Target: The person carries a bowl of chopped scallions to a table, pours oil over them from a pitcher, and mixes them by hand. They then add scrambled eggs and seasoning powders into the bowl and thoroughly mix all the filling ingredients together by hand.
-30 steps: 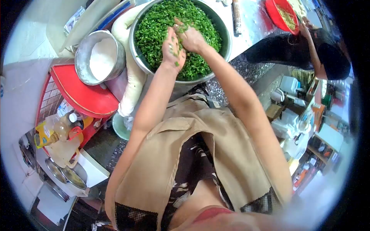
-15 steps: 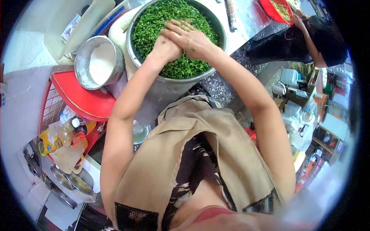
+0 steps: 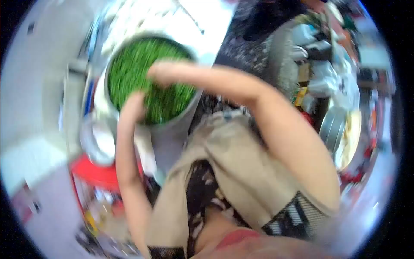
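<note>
A large round metal bowl (image 3: 193,100) holds a heap of chopped green leaves (image 3: 129,64). My left hand (image 3: 135,105) reaches down at the near left part of the heap, its fingers smeared by motion and partly sunk in the greens. Farther up and to the right, my right hand (image 3: 161,72) is over the middle of the leaves, its fingertips blurred or hidden. Whether either hand grips any leaves cannot be made out.
Left of the bowl, a metal pot (image 3: 88,140) with white powder stands by a red stool-like surface (image 3: 97,173). A thin rod (image 3: 189,16) lies on the white table (image 3: 215,32). Containers and plastic bags (image 3: 323,77) are at the right.
The view has turned and blurred, and the bowl appears lower and farther left. My hands, pressed together before, are now apart and lower in the greens. The other person has left the view.
</note>
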Tool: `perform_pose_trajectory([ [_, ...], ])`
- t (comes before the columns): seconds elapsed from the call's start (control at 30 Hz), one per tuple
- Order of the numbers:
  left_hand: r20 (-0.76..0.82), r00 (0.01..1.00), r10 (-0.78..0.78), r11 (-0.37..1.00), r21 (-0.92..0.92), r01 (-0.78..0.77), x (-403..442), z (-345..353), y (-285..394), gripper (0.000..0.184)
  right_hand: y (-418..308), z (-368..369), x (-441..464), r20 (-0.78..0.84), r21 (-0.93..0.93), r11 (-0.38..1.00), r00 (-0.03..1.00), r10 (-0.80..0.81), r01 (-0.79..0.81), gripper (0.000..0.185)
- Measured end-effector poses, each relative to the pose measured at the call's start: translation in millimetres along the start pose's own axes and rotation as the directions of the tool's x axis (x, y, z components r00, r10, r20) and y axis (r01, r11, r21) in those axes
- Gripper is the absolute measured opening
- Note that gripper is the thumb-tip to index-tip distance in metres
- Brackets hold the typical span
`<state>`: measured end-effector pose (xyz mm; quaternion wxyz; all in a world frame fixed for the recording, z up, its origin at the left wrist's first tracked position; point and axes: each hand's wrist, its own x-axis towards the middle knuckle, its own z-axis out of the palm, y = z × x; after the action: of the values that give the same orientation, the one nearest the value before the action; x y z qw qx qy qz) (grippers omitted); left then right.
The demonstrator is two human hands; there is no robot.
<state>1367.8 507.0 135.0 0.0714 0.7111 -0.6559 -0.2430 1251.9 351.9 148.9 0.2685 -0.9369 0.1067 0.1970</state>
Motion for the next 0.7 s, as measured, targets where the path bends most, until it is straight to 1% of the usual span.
perform_pose_trajectory([
  [0.03,-0.054,0.999,-0.001,0.996,-0.090,-0.004,-1,-14,10,0.038,-5,-8,-6,-0.217,0.056,0.994,0.973,-0.084,0.098,0.039],
  [0.07,-0.102,0.994,-0.030,0.975,-0.221,0.007,-7,-26,19,0.036,-6,-12,-15,-0.454,0.126,0.976,0.885,-0.103,0.179,0.036],
  [0.1,-0.081,0.980,-0.182,0.927,-0.347,0.143,-15,-43,40,0.030,-13,-34,-36,-0.565,0.155,0.962,0.819,-0.100,0.225,0.029],
  [0.13,-0.124,0.963,-0.240,0.907,-0.383,0.176,-21,-54,50,0.026,-10,-41,-34,-0.694,0.150,0.950,0.713,-0.095,0.272,0.020],
  [0.17,-0.184,0.928,-0.324,0.870,-0.443,0.216,-23,-52,43,0.023,-7,-46,-36,-0.848,0.116,0.938,0.524,-0.078,0.327,0.015],
  [0.2,-0.186,0.868,-0.460,0.851,-0.370,0.372,-16,-46,32,0.026,8,-36,-24,-0.980,-0.025,0.853,0.154,-0.123,0.521,0.012],
  [0.23,-0.204,0.780,-0.592,0.796,-0.302,0.525,-9,-28,27,0.030,26,-16,-5,-0.765,0.138,0.919,0.630,-0.138,0.369,0.014],
  [0.27,-0.290,0.877,-0.382,0.918,-0.007,0.397,-22,3,31,0.037,32,3,-18,-0.340,0.164,0.957,0.924,-0.174,0.240,0.022],
  [0.3,-0.286,0.907,-0.309,0.937,0.071,0.342,-12,10,45,0.043,49,32,-20,-0.354,0.038,0.955,0.898,-0.261,0.293,0.033],
  [0.33,-0.280,0.931,-0.235,0.947,0.149,0.284,-2,16,60,0.049,66,29,-70,-0.464,0.277,0.865,0.847,-0.261,0.418,0.035],
  [0.37,-0.237,0.902,-0.360,0.932,-0.054,0.358,10,27,89,0.055,83,33,-112,-0.676,0.223,0.836,0.697,-0.238,0.502,0.037],
  [0.4,-0.285,0.893,-0.349,0.926,-0.251,0.281,25,45,99,0.047,112,39,-140,-0.765,0.236,0.806,0.615,-0.190,0.543,0.036],
  [0.43,-0.298,0.880,-0.371,0.922,-0.232,0.310,53,47,148,0.037,147,44,-169,-0.845,0.243,0.774,0.519,-0.127,0.585,0.036],
  [0.5,-0.314,0.897,-0.310,0.924,-0.323,0.207,124,66,249,0.026,230,57,-245,-0.805,0.324,0.846,0.593,0.012,0.422,0.036],
  [0.53,-0.284,0.930,-0.233,0.909,-0.403,0.105,162,82,299,0.024,263,62,-293,-0.777,0.492,0.781,0.598,0.195,0.385,0.029],
  [0.57,-0.158,0.965,-0.208,0.908,-0.399,0.130,200,95,358,0.023,296,66,-344,-0.716,0.640,0.684,0.592,0.368,0.349,0.023],
  [0.6,-0.124,0.990,-0.064,0.825,-0.565,-0.017,240,120,402,0.026,329,71,-386,-0.530,0.847,0.359,0.678,0.509,0.392,0.022],
  [0.63,-0.112,0.992,0.057,0.844,-0.526,-0.108,275,138,453,0.032,359,78,-421,-0.302,0.922,-0.032,0.771,0.560,0.385,0.021],
  [0.7,-0.087,0.951,0.296,0.875,-0.375,-0.306,339,163,550,0.036,422,96,-484,-0.243,0.818,-0.184,0.617,0.748,0.545,0.014],
])
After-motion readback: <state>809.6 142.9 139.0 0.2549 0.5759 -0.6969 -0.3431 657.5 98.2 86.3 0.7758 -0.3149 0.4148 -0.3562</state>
